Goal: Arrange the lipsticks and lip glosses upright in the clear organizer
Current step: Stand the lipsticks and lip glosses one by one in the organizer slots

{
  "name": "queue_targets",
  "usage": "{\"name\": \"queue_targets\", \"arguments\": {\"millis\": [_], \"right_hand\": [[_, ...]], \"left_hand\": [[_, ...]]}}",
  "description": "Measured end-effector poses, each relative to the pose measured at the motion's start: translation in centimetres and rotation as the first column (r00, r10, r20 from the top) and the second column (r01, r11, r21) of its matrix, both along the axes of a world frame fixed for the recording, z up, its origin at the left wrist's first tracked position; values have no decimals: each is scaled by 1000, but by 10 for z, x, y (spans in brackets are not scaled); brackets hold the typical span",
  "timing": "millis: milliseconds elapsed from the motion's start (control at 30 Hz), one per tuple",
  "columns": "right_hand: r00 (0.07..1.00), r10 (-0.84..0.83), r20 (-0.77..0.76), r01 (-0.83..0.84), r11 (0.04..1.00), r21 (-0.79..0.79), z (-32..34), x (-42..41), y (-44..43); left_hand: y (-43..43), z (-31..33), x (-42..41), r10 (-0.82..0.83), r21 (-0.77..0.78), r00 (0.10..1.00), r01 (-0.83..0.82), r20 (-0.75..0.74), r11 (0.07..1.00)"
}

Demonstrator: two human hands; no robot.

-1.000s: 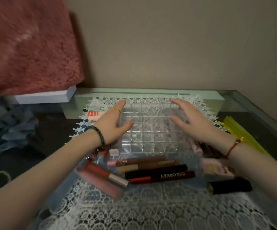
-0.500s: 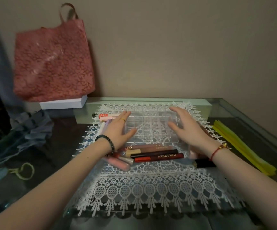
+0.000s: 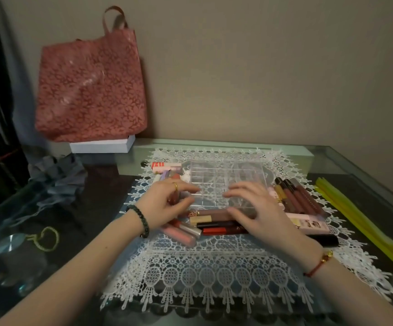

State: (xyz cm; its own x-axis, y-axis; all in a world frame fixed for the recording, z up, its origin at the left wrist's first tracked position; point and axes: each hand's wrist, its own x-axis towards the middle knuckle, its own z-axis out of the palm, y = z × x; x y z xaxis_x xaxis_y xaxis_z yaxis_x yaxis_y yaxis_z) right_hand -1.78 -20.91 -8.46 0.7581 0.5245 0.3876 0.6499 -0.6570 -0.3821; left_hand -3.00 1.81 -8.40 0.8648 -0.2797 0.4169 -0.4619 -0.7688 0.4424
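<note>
A plain beige wall [image 3: 261, 67] backs a dark, glass-topped bench [image 3: 92, 208] in dim light. A red patterned tote bag [image 3: 89, 88] leans on the wall at the back left, standing on a flat white box [image 3: 101, 145], with crumpled grey cloth [image 3: 54, 175] just in front of it. A white lace mat [image 3: 214, 267] covers the middle of the bench, and a strip of yellow plastic [image 3: 360, 220] runs along its right side. The clear organizer [image 3: 223, 182] sits on the far half of the mat, its compartments empty. Lipsticks and lip glosses lie flat around it: one cluster [image 3: 167, 171] at its left, a row [image 3: 294, 198] at its right, more tubes [image 3: 214, 223] along its near edge. The left hand [image 3: 165, 205] curls around a reddish tube [image 3: 174, 197] at the organizer's near left corner. The right hand [image 3: 259, 212] is spread, fingers resting on the organizer's near edge, gripping nothing.
</note>
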Motion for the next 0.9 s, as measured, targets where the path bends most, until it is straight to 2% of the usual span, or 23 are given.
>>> {"name": "queue_targets", "arguments": {"millis": [233, 367, 533, 667, 767, 900], "right_hand": [[997, 68, -24, -71, 989, -130, -3, 8, 10], [996, 79, -48, -87, 978, -189, -6, 14, 13], [993, 94, -67, -106, 976, -193, -9, 16, 12], [990, 117, -80, -130, 973, -189, -8, 17, 12], [987, 132, -91, -147, 971, -186, -5, 18, 13], [985, 133, -108, -155, 958, -239, 0, 20, 14]], "left_hand": [[9, -6, 0, -23, 150, 998, 31, -57, 988], [8, -1, 2, -14, 315, 999, 24, -34, 949], [7, 2, 7, 32, 466, 984, 53, -173, 883], [5, 5, 5, 21, 463, 979, 76, -202, 883], [5, 6, 4, -66, 398, 982, 132, -176, 908], [6, 5, 7, -82, 391, 980, 148, -182, 908]]}}
